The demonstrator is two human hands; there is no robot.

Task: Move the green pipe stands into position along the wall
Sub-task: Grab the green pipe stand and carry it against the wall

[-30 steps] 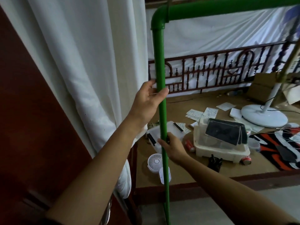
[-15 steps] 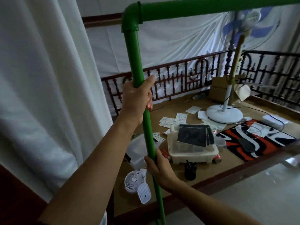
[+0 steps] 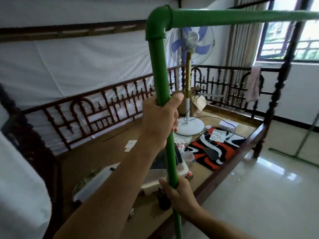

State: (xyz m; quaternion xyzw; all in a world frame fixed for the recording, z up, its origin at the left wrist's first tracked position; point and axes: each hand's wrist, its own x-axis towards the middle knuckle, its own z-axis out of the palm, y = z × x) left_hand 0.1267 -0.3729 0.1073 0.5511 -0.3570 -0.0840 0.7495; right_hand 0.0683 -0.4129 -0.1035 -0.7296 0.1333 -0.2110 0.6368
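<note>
Gripping the upright leg of the green pipe stand (image 3: 159, 69), the left hand (image 3: 159, 118) wraps it high and the right hand (image 3: 177, 195) wraps it lower. Its long axis runs vertical, directly ahead, beside the bed (image 3: 107, 152).

Pipe stand (image 3: 159, 69) – green; rug (image 3: 214, 147) – red/blk/wht.

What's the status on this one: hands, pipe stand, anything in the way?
Left hand gripping the pipe stand high on its upright, right hand low. Stand upright beside the bed frame. Floor fan stands beyond on the bed platform.
</note>
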